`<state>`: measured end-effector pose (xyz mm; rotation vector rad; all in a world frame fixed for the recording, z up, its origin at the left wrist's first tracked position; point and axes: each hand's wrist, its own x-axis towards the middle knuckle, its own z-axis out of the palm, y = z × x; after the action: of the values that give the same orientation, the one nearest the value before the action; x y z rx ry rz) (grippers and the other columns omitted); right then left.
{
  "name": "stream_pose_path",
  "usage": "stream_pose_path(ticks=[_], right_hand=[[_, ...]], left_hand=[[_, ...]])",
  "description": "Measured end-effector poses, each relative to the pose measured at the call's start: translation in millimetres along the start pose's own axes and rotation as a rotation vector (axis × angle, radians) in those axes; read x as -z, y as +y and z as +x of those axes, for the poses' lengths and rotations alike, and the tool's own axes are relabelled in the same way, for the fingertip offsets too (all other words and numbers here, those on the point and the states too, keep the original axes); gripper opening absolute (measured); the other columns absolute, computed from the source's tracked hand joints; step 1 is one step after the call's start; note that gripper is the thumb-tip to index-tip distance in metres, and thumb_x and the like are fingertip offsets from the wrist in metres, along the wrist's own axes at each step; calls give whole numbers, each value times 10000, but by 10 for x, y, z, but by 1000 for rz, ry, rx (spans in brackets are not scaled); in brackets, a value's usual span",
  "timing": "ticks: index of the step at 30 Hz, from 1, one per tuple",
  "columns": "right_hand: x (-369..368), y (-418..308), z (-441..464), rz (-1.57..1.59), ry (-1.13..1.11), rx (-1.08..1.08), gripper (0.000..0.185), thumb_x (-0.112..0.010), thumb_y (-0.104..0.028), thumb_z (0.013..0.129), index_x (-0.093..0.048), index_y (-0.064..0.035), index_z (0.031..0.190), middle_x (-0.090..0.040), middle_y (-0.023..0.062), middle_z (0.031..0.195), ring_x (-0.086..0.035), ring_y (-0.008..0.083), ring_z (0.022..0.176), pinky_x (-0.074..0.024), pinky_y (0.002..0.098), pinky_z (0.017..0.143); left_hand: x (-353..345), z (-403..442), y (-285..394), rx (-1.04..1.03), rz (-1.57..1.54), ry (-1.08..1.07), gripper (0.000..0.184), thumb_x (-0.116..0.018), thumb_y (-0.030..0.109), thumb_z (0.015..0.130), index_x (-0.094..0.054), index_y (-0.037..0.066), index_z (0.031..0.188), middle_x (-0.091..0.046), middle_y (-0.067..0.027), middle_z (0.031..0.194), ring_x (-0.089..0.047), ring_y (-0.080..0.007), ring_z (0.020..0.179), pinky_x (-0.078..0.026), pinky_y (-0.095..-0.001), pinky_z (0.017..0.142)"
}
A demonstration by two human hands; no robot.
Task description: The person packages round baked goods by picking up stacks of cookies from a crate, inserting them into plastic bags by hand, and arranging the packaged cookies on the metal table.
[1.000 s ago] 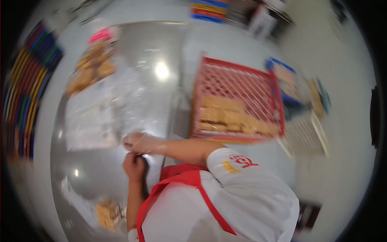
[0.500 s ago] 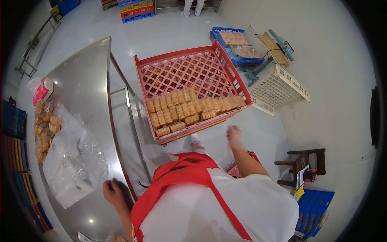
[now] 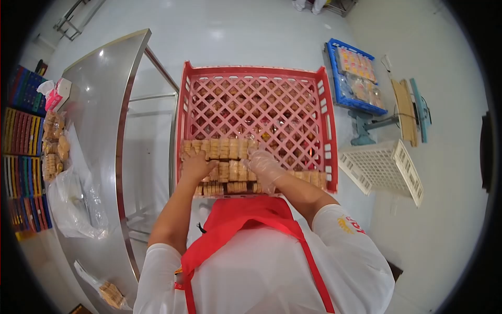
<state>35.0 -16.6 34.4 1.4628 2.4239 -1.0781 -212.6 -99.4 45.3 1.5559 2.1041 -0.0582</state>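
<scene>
A red plastic crate (image 3: 328,131) stands in front of me, with rows of packed round biscuits (image 3: 228,148) along its near side. My left hand (image 3: 197,167) rests on the left end of these rows, fingers spread and thumb pointing right. My right hand (image 3: 265,168), in a clear plastic glove, touches the packs farther right with its fingers apart. Neither hand is visibly lifting a pack. Part of the middle row is hidden beneath the hands. More packs show through the lattice floor of the crate.
To the left, a steel table (image 3: 99,104) carries clear plastic bags (image 3: 78,209), biscuit packs (image 3: 54,149) and a tissue box (image 3: 58,94). On the right are a blue crate (image 3: 334,83) of packs, a scale (image 3: 366,125) and a tilted white crate (image 3: 381,167).
Both hands have moved forward onto the biscuit packs, the left from beside the table, the right from beside the crate. My view has shifted, and the red crate now appears squarely ahead.
</scene>
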Motion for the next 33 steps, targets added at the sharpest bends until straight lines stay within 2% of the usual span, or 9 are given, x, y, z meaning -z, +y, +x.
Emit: stream_pose_path(ticks=[4,7,12,17,23,25,27,29,33], right_hand=[[-557,251,371,3,117,49,604,-551,-477,941,-533,37,1258,-589,313,1207,-490,431,1235,-383,467,1054],[-353,144,362,107,27,-47,649,-559,-486,932,-518,62,1277,-580,323,1221,-508,426,1219,-404,473,1025],[-127,167,463,241,-218,-99,548,-595,-411,920,-560,29,1245,-621,262,1195,-570,377,1150,-432,463,971],[-42,391,492,523,-139,38,395,-617,-270,887,-607,45,1126,-652,131,968,-601,213,944,-470,360,863],[368,646,262,863,63,-247,153,-627,-139,876,-597,-43,992,-576,47,876,-531,155,765,-460,328,635],[345,1134,569,607,210,-212,158,-613,-138,894,-568,-64,1026,-551,26,874,-509,143,739,-445,306,620],[764,841,655,935,264,-176,191,-602,-138,895,-589,8,1017,-598,65,900,-556,207,736,-476,355,669],[1057,581,971,832,303,-98,224,-601,-172,904,-590,-11,1060,-604,57,895,-554,184,748,-477,343,685],[1626,-1264,914,669,301,177,322,-604,-260,901,-586,-39,1134,-570,101,1010,-524,168,906,-439,336,839]], left_hand=[[-258,493,307,175,-30,-179,839,-673,638,775,-561,1,1309,-319,-339,1488,-242,-486,1420,-150,-593,1155],[-280,450,640,316,66,-76,744,-665,525,819,-553,-27,1306,-252,-325,1525,-131,-469,1462,-127,-655,1133],[-714,694,570,159,16,-16,601,-635,328,808,-564,5,1310,-233,-278,1548,-212,-494,1413,-181,-612,1141],[-378,615,534,203,-71,-32,499,-652,251,772,-606,24,1214,-303,-273,1498,-338,-478,1324,-308,-587,1084],[391,-233,64,29,-323,525,474,-756,278,744,-622,47,1136,-367,-260,1427,-363,-475,1282,-323,-513,1097],[893,-694,-184,113,-326,583,456,-764,231,748,-616,50,1139,-358,-256,1432,-359,-459,1291,-329,-493,1100],[1303,-1161,-565,189,-219,771,411,-756,172,760,-611,49,1124,-368,-241,1432,-382,-426,1292,-358,-474,1083],[1745,-1620,-989,354,-227,957,372,-750,120,771,-610,55,1110,-463,-203,1371,-464,-379,1245,-407,-448,1044],[2434,-2446,-2123,537,-163,1235,320,-726,127,807,-605,39,1090,-602,-139,1179,-585,-335,1084,-472,-394,935]])
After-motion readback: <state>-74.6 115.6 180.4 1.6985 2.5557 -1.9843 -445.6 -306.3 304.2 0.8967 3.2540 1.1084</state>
